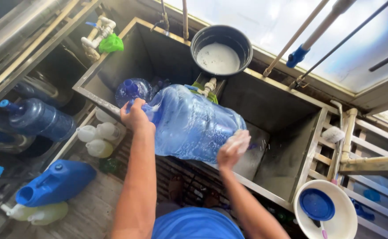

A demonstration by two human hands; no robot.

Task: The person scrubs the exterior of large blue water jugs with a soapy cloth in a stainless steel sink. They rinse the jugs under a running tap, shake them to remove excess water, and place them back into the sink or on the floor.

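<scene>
A large translucent blue water jug point(189, 124) lies on its side across the rim of a steel sink point(291, 150). My left hand point(135, 116) grips its neck at the left end. My right hand point(233, 148), covered in soap foam, presses against the jug's base end at the right; whether it holds a sponge is hidden by the foam. A second blue jug point(132, 90) stands inside the sink behind the first.
A black basin point(242, 42) of soapy water sits on the sink's far rim. A white bowl point(340, 221) with a blue lid stands at lower right. More blue jugs point(39, 117), a blue jerrycan point(57, 183) and small white bottles point(99, 137) lie at left.
</scene>
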